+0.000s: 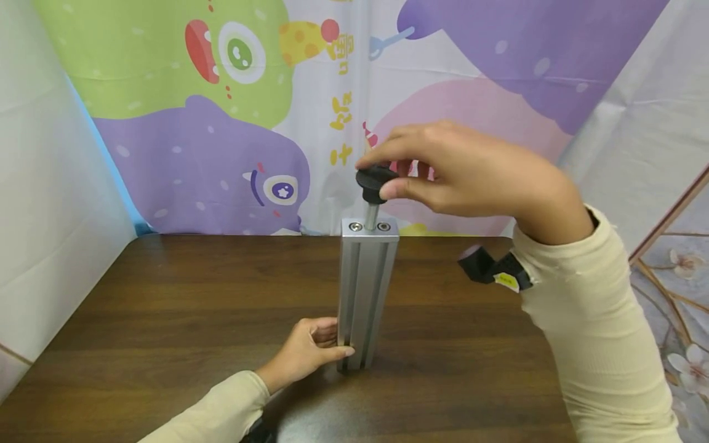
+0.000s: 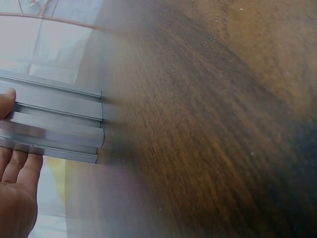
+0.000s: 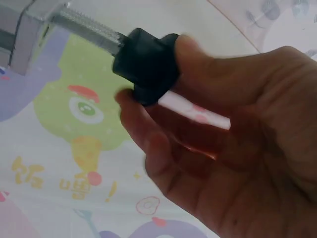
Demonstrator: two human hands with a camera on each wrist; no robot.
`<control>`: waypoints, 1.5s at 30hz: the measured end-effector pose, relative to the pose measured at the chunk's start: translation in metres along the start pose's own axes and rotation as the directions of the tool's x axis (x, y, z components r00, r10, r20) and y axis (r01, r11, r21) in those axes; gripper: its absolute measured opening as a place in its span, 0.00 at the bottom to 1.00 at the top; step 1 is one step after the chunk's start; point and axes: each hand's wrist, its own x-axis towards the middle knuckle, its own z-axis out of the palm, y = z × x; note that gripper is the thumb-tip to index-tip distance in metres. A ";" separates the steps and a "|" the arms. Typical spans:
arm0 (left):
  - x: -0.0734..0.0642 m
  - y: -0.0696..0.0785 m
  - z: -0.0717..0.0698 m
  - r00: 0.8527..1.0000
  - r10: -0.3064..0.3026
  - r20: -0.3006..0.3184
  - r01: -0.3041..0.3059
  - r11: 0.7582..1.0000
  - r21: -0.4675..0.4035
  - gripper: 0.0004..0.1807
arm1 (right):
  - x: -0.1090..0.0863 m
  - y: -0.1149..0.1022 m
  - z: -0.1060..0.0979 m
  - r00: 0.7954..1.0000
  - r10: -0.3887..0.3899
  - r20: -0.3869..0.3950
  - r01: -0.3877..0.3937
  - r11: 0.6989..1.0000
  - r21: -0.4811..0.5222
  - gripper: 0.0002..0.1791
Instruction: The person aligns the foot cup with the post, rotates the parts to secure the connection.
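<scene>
A silver aluminium profile [image 1: 365, 289] stands upright on the wooden table, with grooves down its sides and an end plate [image 1: 360, 236] on top. Near its foot my left hand [image 1: 307, 351] grips it, thumb on the front and fingers round the far side; the left wrist view shows the profile [image 2: 59, 106] between them. Above, my right hand [image 1: 460, 169] pinches the black knob [image 1: 372, 181] of a threaded knob screw between thumb and fingers. Its metal thread [image 3: 91, 30] shows between knob and end plate, the lower end meeting the plate between two screws [image 1: 356, 226].
The dark wooden table [image 1: 194, 307] spreads around the profile. Right behind its far edge hangs a cartoon-printed curtain [image 1: 327, 184]. White cloth [image 1: 61, 184] closes off the left, and a flower-printed cloth [image 1: 684, 264] hangs at the right. A black wrist camera [image 1: 490, 267] sits on the right sleeve.
</scene>
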 end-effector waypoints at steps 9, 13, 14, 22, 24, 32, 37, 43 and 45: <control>-0.001 0.001 0.000 1.000 0.004 -0.003 -0.004 1.000 0.014 0.23 | 0.007 -0.026 0.016 0.889 0.348 -0.296 -0.388 0.918 -0.086 0.22; -0.001 0.000 0.000 1.000 0.005 -0.005 -0.005 1.000 0.010 0.23 | 0.011 -0.034 0.024 0.831 0.397 -0.388 -0.477 0.869 -0.132 0.26; -0.001 0.000 0.000 1.000 0.006 -0.005 -0.006 1.000 0.010 0.23 | 0.012 -0.035 0.025 0.823 0.406 -0.398 -0.490 0.861 -0.137 0.27; 0.000 -0.003 -0.001 1.000 0.013 0.002 -0.013 1.000 0.002 0.24 | 0.006 -0.032 0.020 0.858 0.444 -0.257 -0.475 0.877 -0.072 0.28; 0.000 -0.002 -0.001 1.000 0.012 0.002 -0.012 1.000 0.004 0.24 | 0.002 -0.024 0.015 0.915 0.365 -0.171 -0.377 0.925 -0.046 0.29; 0.000 -0.002 -0.001 1.000 0.004 -0.009 -0.004 1.000 0.011 0.24 | -0.007 0.006 0.004 0.992 -0.122 -0.012 0.122 0.986 0.111 0.27; 0.001 -0.001 0.000 1.000 0.002 -0.013 -0.002 1.000 0.000 0.23 | -0.004 0.012 0.003 0.987 -0.160 -0.011 0.160 0.978 0.136 0.27; 0.001 0.000 0.001 1.000 -0.001 -0.011 0.001 1.000 0.008 0.23 | -0.002 0.007 0.003 0.995 -0.093 -0.026 0.095 0.992 0.079 0.20; 0.000 0.000 0.001 1.000 -0.001 -0.012 0.001 1.000 0.010 0.24 | 0.000 0.002 0.004 0.998 -0.030 -0.047 0.033 0.998 0.046 0.15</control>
